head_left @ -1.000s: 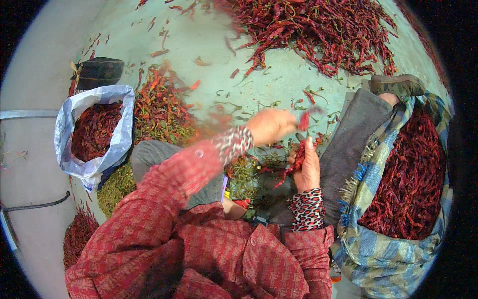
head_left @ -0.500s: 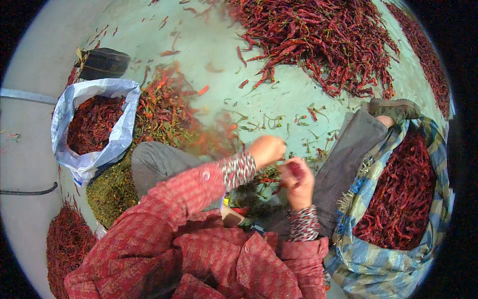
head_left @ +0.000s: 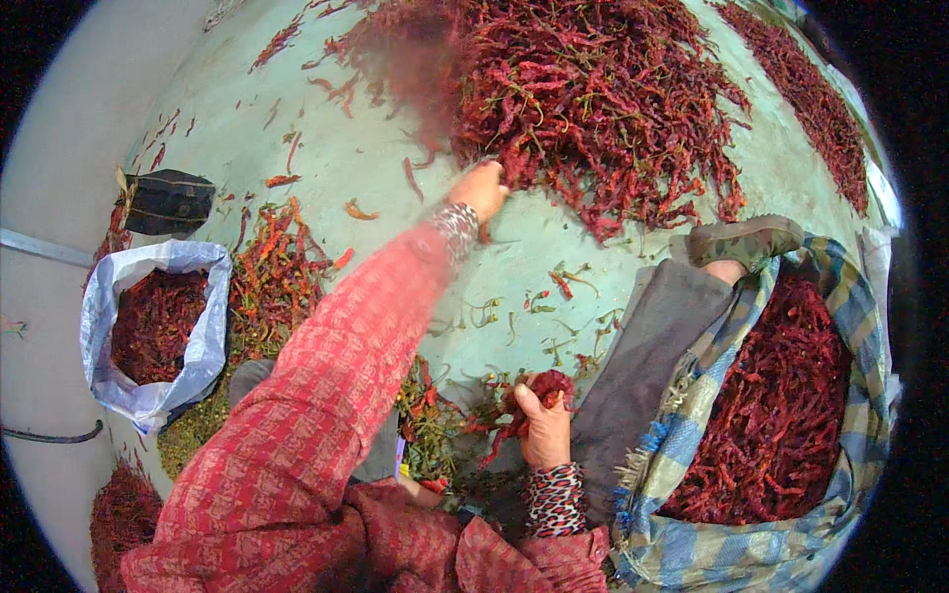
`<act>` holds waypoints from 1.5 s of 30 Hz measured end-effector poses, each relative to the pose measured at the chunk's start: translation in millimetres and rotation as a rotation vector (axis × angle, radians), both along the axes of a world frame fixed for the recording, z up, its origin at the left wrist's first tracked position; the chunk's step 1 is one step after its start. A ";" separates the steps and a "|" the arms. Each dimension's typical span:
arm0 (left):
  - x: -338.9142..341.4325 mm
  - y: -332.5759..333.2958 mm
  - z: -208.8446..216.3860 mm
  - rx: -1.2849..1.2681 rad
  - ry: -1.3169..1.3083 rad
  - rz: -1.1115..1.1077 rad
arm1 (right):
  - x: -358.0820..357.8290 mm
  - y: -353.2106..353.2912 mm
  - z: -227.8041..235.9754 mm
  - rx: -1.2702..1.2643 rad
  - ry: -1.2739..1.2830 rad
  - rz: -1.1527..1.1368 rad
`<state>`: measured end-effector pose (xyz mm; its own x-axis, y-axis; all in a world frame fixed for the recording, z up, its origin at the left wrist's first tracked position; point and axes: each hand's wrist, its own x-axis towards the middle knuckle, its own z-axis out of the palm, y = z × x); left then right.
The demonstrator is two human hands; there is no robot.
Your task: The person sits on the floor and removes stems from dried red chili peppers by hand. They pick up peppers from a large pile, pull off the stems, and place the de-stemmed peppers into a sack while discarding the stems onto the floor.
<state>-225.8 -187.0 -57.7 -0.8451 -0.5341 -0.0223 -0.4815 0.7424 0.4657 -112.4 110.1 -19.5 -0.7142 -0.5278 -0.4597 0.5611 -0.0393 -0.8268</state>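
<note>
A: Which hand is nearer the big pile of dried red chillies (head_left: 603,99)?

B: The left hand (head_left: 478,193), clearly. That arm is stretched far forward, and its fingertips meet the pile's near left edge. The pile spreads ahead of it and to its right, over the far part of the pale green floor (head_left: 395,237).

A: Are those fingers closed on anything?

B: I can't tell. The tips run in against the chillies, and what lies between them is hidden.

A: And the right hand (head_left: 544,425)?

B: Close to the body, curled round a clump of wrinkled chillies (head_left: 550,383), thumb across it, some ends hanging out to its left. The pile lies ahead of it, across a strip of floor strewn with loose green stalks (head_left: 554,351).

A: How do the chillies point?

B: Beside the left hand, at mixed angles. Farther right along the near edge, several tips point back toward the person. One loose chilli (head_left: 412,180) lies just left of that hand, slanting from far left to near right.

A: What flanks the person?

B: A checked sack (head_left: 761,544) of chillies beyond the right leg, and a white woven sack (head_left: 188,395) toward the floor's left side.
</note>
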 end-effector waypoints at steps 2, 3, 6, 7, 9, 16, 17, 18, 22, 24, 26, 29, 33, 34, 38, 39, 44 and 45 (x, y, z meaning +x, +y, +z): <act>15.0 29.3 0.4 -0.006 -0.131 -0.139 | -0.4 -0.1 3.4 0.043 0.003 0.023; 27.3 41.1 4.3 0.000 -0.210 -0.208 | -1.5 -1.6 1.6 0.050 -0.084 0.014; 75.9 56.1 -4.5 -0.010 -0.262 -0.420 | -5.2 -0.8 7.9 -0.005 -0.074 -0.040; 94.1 56.6 -5.8 -0.023 -0.297 -0.485 | -5.3 -0.1 6.6 0.000 -0.085 -0.071; 114.8 50.6 5.5 0.029 -0.281 -0.412 | -7.8 -3.4 -1.8 -0.147 -0.096 -0.139; 76.5 30.9 33.6 -0.216 -0.084 -0.249 | -3.8 -1.9 -2.1 -0.111 -0.104 -0.133; 58.9 41.8 33.0 -0.221 -0.111 -0.234 | -4.3 -0.2 -2.8 -0.105 -0.119 -0.137; 45.9 51.3 31.7 -0.228 -0.143 -0.209 | -3.5 -1.5 -4.6 -0.093 -0.097 -0.124; 46.4 66.4 -5.0 -0.250 -0.296 -0.204 | -1.9 -0.4 -5.4 0.003 -0.034 -0.068; 63.5 79.3 -6.8 -0.135 -0.256 -0.295 | -3.9 2.8 -10.3 -0.025 -0.071 -0.120; 91.9 70.7 1.5 -0.065 -0.241 -0.323 | -5.1 1.3 -5.9 -0.037 -0.082 -0.177; 133.9 76.4 35.4 0.060 -0.102 -0.269 | -3.2 -3.3 2.1 -0.089 -0.126 -0.212; 179.4 126.9 56.9 0.504 -0.088 -0.220 | -2.4 -5.5 -7.3 -0.176 -0.195 -0.221; 190.3 139.0 58.1 0.547 -0.050 -0.221 | -0.9 -8.4 -6.9 -0.220 -0.233 -0.226; 220.1 170.2 47.5 0.511 -0.114 -0.405 | 2.8 -2.5 -15.8 -0.264 -0.357 -0.078; 225.7 173.6 47.8 0.424 -0.115 -0.478 | 5.8 -0.9 -12.3 -0.256 -0.366 -0.040; 235.9 170.9 54.0 0.603 -0.145 -0.465 | 19.2 10.8 -11.0 -0.199 -0.242 0.041; 237.1 169.2 53.9 0.662 -0.079 -0.384 | 17.1 9.6 -7.7 -0.194 -0.196 0.048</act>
